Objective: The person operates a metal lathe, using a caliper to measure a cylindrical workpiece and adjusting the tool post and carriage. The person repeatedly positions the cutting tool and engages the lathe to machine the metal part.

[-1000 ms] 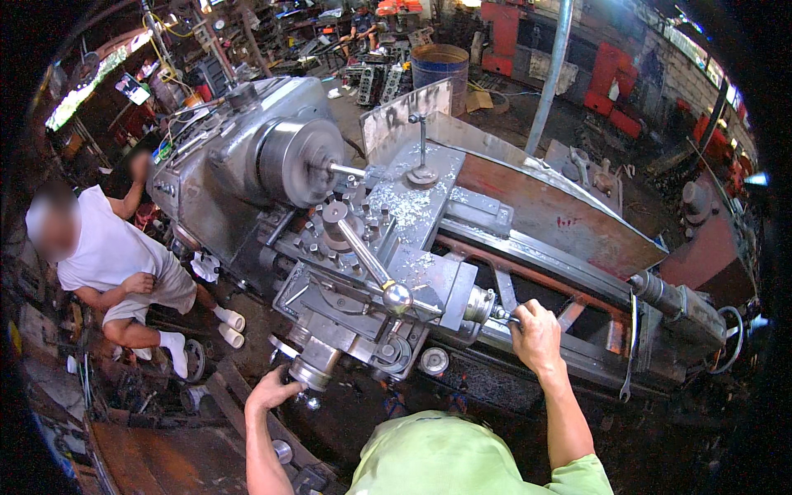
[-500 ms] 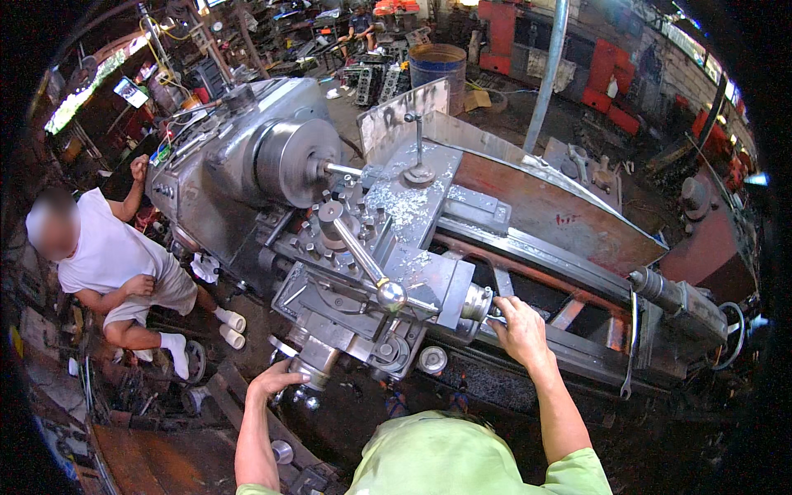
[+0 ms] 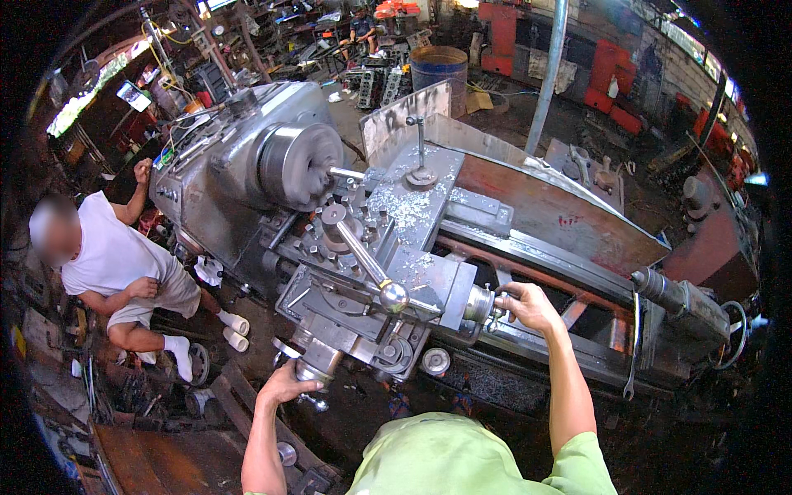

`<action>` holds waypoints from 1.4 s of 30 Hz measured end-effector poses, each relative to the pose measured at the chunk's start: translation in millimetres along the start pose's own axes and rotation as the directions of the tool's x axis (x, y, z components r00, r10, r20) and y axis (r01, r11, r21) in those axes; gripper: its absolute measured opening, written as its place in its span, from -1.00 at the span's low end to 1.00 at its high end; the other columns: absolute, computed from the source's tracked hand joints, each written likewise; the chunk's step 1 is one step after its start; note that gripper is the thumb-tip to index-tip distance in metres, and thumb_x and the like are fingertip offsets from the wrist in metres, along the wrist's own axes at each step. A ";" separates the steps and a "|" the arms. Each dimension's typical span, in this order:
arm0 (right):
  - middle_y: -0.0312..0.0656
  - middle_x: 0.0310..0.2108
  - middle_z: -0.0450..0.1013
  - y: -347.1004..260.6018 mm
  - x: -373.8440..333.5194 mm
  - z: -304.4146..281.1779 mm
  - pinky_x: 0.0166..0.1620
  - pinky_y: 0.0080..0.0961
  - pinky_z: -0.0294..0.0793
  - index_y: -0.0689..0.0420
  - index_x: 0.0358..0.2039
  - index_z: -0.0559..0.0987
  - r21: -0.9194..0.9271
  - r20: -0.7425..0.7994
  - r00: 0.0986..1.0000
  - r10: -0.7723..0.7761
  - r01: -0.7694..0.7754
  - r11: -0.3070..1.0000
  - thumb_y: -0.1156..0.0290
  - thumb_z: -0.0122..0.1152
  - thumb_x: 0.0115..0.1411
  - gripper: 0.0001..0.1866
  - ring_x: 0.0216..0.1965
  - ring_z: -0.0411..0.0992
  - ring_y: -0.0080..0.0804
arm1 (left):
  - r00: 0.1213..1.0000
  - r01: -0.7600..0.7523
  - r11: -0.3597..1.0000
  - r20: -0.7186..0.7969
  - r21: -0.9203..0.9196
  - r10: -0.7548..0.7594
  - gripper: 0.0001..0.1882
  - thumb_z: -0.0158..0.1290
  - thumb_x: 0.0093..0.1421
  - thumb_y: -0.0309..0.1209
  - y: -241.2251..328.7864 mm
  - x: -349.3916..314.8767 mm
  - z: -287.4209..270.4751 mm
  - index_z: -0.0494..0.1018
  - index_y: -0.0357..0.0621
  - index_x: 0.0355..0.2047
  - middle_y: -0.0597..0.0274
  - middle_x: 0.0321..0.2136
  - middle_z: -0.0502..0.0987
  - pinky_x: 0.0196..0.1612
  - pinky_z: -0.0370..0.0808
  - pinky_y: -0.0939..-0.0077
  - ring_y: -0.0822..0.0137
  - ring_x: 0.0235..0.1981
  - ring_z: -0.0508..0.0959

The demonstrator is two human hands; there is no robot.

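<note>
A metal lathe fills the middle. My left hand [image 3: 289, 384] grips the front ball-handled crank [image 3: 313, 403], its thumb against the cylindrical collar [image 3: 322, 361]; part of the grip is hidden. My right hand [image 3: 530, 305] has its fingers closed on the small crank handle [image 3: 497, 312] beside the graduated dial [image 3: 478, 304]. Between my hands stands the tool post [image 3: 334, 227], its bolts showing, with a ball-ended lever [image 3: 363, 257] slanting toward me. A round bar [image 3: 346, 174] points at the chuck [image 3: 301, 167], whose face is blurred as if spinning.
Metal chips [image 3: 400, 202] cover the carriage. At left sits a person in a white shirt [image 3: 124, 239], one hand at the headstock [image 3: 214, 148]. A wrench [image 3: 634, 351] hangs near the tailstock [image 3: 672, 297]. Behind are a splash guard [image 3: 536, 202], a post [image 3: 549, 74] and a drum [image 3: 437, 70].
My right hand has shifted slightly right, its fingers going from spread over the crank to closed on its handle. My left hand's crank has turned, and its fingers curl more around it.
</note>
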State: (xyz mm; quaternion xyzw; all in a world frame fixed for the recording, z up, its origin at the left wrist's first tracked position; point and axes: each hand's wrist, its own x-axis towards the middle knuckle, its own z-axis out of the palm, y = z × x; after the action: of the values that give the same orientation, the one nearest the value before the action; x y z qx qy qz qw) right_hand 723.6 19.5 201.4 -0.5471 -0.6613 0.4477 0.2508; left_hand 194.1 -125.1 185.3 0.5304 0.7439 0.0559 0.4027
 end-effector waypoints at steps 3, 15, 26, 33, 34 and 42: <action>-0.17 -0.48 0.59 19.1 12.8 9.1 -0.40 -0.46 0.51 0.24 -0.11 0.65 0.217 0.010 0.996 0.093 -0.093 0.972 0.25 0.27 0.29 -0.68 -0.55 0.49 -0.55 | 1.000 0.013 1.000 -0.007 0.013 -0.013 0.07 0.46 -0.17 0.03 5.2 -3.7 -0.9 0.30 -0.46 0.19 -0.23 0.05 0.53 0.23 0.39 0.22 -0.02 0.14 0.51; 0.12 -0.35 0.53 19.4 -38.9 49.7 -0.20 -0.14 0.47 0.24 -0.18 0.57 -0.315 -0.351 0.887 -0.298 0.188 0.930 0.31 0.21 0.26 -0.75 -0.26 0.50 0.14 | 0.799 -0.084 0.969 -0.565 0.231 0.204 -0.23 0.35 0.00 -0.17 42.4 -35.9 23.7 0.38 -0.41 0.13 -0.25 0.08 0.47 0.25 0.32 0.14 -0.15 0.17 0.39; 0.11 -0.46 0.53 14.6 -35.1 64.9 -0.34 -0.04 0.42 0.15 -0.28 0.57 -0.237 -0.476 0.873 -0.112 -0.005 0.971 0.05 0.05 0.37 -0.61 -0.37 0.52 0.19 | 0.633 -0.655 0.722 -0.361 0.223 0.685 -0.48 0.31 0.05 -0.33 155.6 -50.1 84.6 0.49 -0.24 0.02 -0.04 -0.05 0.57 0.16 0.41 0.17 0.00 0.03 0.52; 0.09 -0.53 0.51 7.1 -34.2 66.2 -0.36 -0.02 0.40 0.13 -0.33 0.57 -0.195 -0.488 0.873 -0.023 -0.084 0.977 -0.01 -0.01 0.39 -0.55 -0.40 0.51 0.21 | 0.539 -0.766 0.607 -0.303 0.211 0.786 -0.47 0.31 0.06 -0.33 198.7 -51.2 106.6 0.48 -0.24 0.04 -0.05 -0.07 0.57 0.12 0.45 0.16 -0.03 0.00 0.53; 0.09 -0.52 0.51 6.6 -34.0 66.1 -0.36 -0.02 0.40 0.13 -0.34 0.57 -0.190 -0.487 0.873 -0.018 -0.085 0.978 -0.03 -0.02 0.39 -0.54 -0.40 0.51 0.21 | 0.520 -0.781 0.584 -0.287 0.219 0.804 -0.47 0.30 0.07 -0.33 204.2 -51.2 109.8 0.48 -0.23 0.05 -0.04 -0.07 0.56 0.14 0.44 0.15 -0.01 0.02 0.52; 0.14 -0.48 0.51 6.3 -31.7 64.1 -0.32 -0.01 0.41 0.13 -0.29 0.59 -0.159 -0.473 0.881 0.014 -0.101 0.982 -0.06 -0.03 0.39 -0.51 -0.34 0.50 0.26 | 0.377 -0.869 0.430 -0.236 0.246 0.896 -0.43 0.27 0.08 -0.36 240.4 -40.7 135.0 0.43 -0.28 0.10 -0.06 -0.02 0.51 0.18 0.41 0.15 -0.05 0.07 0.47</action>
State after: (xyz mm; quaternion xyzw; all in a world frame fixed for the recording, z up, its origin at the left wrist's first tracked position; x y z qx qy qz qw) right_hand 682.8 -30.9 170.6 -0.6789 -0.6017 0.2482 0.3397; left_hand 466.5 -101.9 239.6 0.8424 0.4041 0.3199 0.1575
